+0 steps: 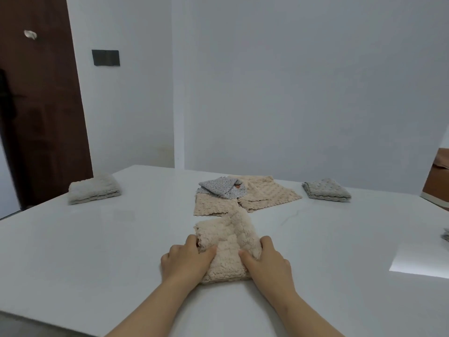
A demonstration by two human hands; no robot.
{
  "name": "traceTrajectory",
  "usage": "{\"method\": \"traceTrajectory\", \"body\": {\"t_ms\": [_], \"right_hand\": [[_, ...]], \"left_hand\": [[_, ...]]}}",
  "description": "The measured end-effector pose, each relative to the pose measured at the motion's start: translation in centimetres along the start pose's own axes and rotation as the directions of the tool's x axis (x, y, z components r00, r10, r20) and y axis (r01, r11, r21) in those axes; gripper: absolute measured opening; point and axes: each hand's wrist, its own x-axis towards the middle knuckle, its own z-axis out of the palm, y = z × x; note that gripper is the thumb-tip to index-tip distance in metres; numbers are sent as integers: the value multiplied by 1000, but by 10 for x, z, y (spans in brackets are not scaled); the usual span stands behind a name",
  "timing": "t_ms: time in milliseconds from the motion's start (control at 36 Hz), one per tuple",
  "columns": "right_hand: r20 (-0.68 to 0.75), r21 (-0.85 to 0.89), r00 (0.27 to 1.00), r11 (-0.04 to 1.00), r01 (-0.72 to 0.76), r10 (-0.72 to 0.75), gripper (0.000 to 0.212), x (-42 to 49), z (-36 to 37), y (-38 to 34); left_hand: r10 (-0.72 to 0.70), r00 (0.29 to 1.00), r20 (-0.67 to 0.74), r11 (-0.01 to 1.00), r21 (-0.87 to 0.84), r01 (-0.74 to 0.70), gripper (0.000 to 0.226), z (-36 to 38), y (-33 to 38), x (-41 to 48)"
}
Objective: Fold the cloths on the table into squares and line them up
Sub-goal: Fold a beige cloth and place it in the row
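A beige fluffy cloth (227, 242) lies partly folded on the white table (97, 251) in front of me. My left hand (187, 260) grips its left edge, fingers curled over the fabric. My right hand (264, 261) grips its right edge, thumb on top. Behind it lies a flat beige cloth (262, 194) with a crumpled grey patterned cloth (222, 187) on top. A folded pale grey cloth (94, 188) sits at the far left. A folded grey cloth (326, 190) sits at the far right.
A brown door (36, 105) stands at the left behind the table. A brown box (437, 178) sits at the right edge. Part of another grey cloth (445, 234) shows at the right border. White walls close off the back.
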Motion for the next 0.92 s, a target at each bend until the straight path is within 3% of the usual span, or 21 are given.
{"method": "traceTrajectory", "body": {"t_ms": [250, 389, 500, 639, 750, 917], "right_hand": [[33, 250, 999, 968, -31, 24, 27, -18, -10, 6], [66, 469, 994, 877, -104, 82, 31, -16, -17, 9], [77, 595, 988, 788, -155, 136, 34, -6, -22, 14], [62, 645, 982, 743, -178, 181, 31, 13, -28, 25], [42, 650, 982, 741, -169, 187, 14, 32, -32, 38], [-116, 636, 983, 770, -38, 144, 10, 64, -36, 55]], "left_hand": [[102, 995, 19, 935, -342, -90, 58, 1, 2, -16], [191, 982, -14, 854, -490, -173, 19, 10, 7, -14], [238, 971, -14, 786, -584, -201, 23, 15, 20, -10], [309, 951, -14, 722, -647, -244, 30, 23, 37, 3], [348, 937, -40, 696, -659, -287, 31, 31, 52, 19], [389, 918, -83, 686, -639, -348, 33, 49, 75, 48]]}}
